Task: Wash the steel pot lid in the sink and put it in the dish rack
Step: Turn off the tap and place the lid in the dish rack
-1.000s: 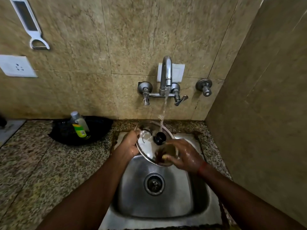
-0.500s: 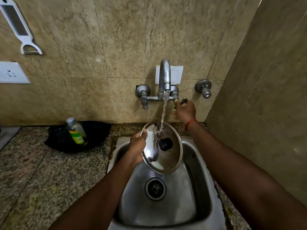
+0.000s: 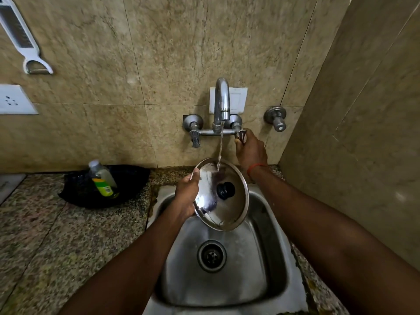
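Granite desk (image 3: 68, 235), tiled corner, steel sink (image 3: 276, 264). Left hand (image 3: 187, 196) clamps lid (image 3: 229, 210) rim, tilted, knob (image 3: 225, 189) twd camera; right hand (image 3: 251, 151) pinches tap handle (image 3: 241, 134).

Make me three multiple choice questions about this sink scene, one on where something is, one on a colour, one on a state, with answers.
1. Where is the bottle? A in the sink; B on the counter left of the sink; C on the wall.
2. What colour is the lid's knob? A black; B red; C white.
3. What is the right hand doing? A scrubbing the lid; B resting on the counter; C holding the tap handle.
Answers: B, it leans in a black tray; A, dark against the lid; C, fingers on the handle.
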